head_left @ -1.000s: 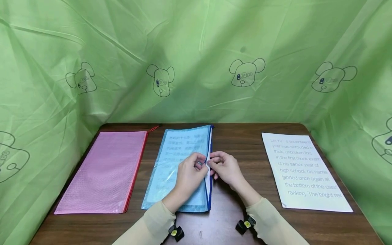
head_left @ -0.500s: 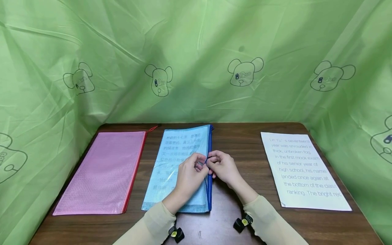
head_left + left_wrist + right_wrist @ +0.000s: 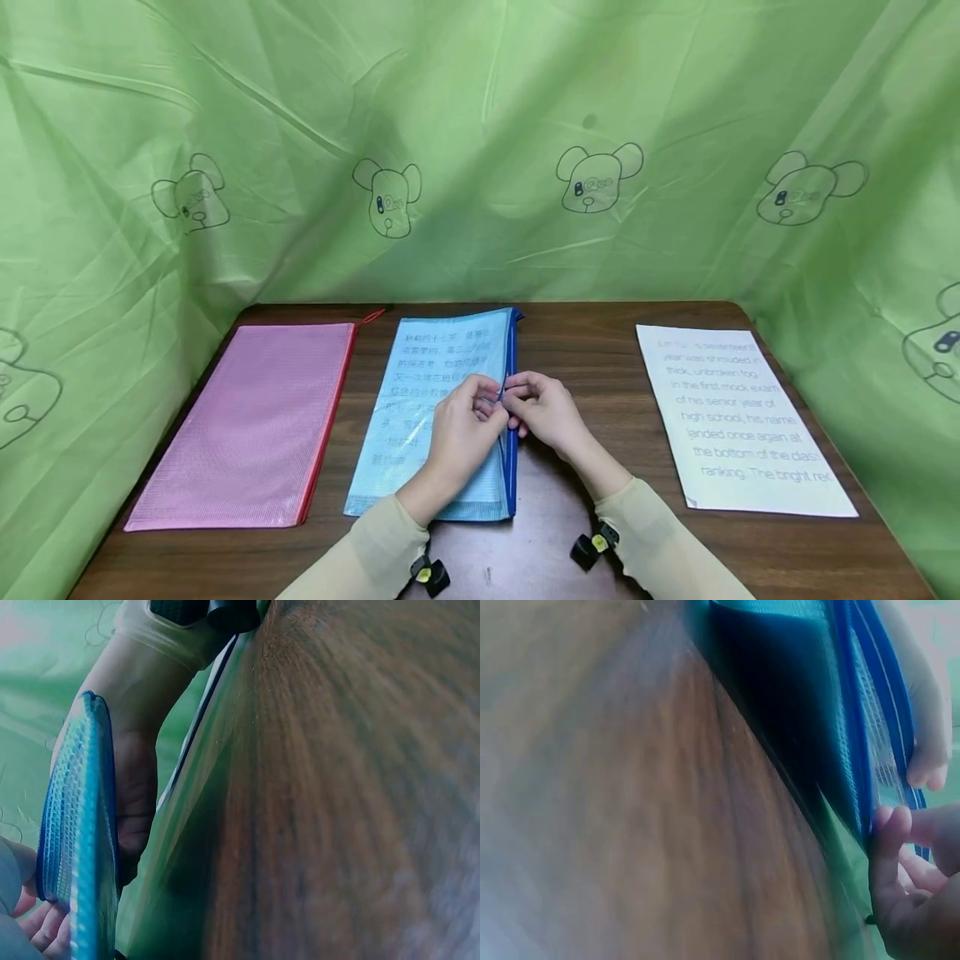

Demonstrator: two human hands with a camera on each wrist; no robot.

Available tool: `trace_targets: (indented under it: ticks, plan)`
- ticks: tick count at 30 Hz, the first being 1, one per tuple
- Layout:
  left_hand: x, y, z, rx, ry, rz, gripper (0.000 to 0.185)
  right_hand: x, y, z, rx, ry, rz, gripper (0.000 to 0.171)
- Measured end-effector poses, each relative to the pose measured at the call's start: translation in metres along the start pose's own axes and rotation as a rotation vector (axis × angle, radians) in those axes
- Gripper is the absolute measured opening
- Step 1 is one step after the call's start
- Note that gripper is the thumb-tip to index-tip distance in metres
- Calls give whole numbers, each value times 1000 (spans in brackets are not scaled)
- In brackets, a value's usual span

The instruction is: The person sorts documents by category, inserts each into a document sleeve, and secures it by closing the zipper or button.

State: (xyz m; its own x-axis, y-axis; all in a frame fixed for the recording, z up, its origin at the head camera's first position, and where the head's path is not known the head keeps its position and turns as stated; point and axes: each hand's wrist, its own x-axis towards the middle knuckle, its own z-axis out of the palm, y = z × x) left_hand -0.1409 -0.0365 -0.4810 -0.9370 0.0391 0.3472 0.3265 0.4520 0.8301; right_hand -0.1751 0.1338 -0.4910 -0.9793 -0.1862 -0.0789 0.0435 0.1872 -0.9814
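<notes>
A blue mesh zip pouch (image 3: 375, 467) lies on the table, with a printed sheet showing through its front. My left hand (image 3: 465, 425) pinches the front layer at the pouch's right edge. Close beside it, my right hand (image 3: 549, 415) pinches the same dark blue zip edge (image 3: 512, 479). In the right wrist view the two zip bands (image 3: 861, 742) stand apart near the fingers. The left wrist view shows the pouch's edge (image 3: 86, 817) raised off the table between the hands. The zip slider cannot be made out.
A pink mesh zip pouch (image 3: 247, 425) with a red zip edge lies at the left. White printed paper (image 3: 742, 417) lies at the right. Green fabric (image 3: 480, 167) hangs behind and along both sides of the brown wooden table (image 3: 592, 350).
The gap along the pouch's right edge has narrowed, and the white strip there is out of sight. The print shows more clearly through the mesh. Both hands have stayed nearly in place.
</notes>
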Motion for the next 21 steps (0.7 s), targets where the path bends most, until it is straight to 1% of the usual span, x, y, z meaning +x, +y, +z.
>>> trace_targets:
  ticks: [5, 9, 11, 15, 17, 21]
  plan:
    - [2, -3, 0, 18, 18, 3, 23, 8, -3, -14, 35, 0, 28, 28]
    - [2, -3, 0, 25, 20, -9, 22, 22, -7, -30, -12, 15, 46, 32]
    - [1, -3, 0, 38, 18, -25, 22, 33, -7, -39, -49, 37, 51, 36]
    - [-2, -4, -1, 64, 19, -51, 21, 63, -5, -53, -122, 76, 40, 46]
    - [-2, -4, 0, 64, 22, -52, 20, 80, -3, -59, -156, 75, 22, 51]
    - [-2, -3, 0, 50, 29, -47, 21, 107, 0, -68, -200, 45, -18, 57]
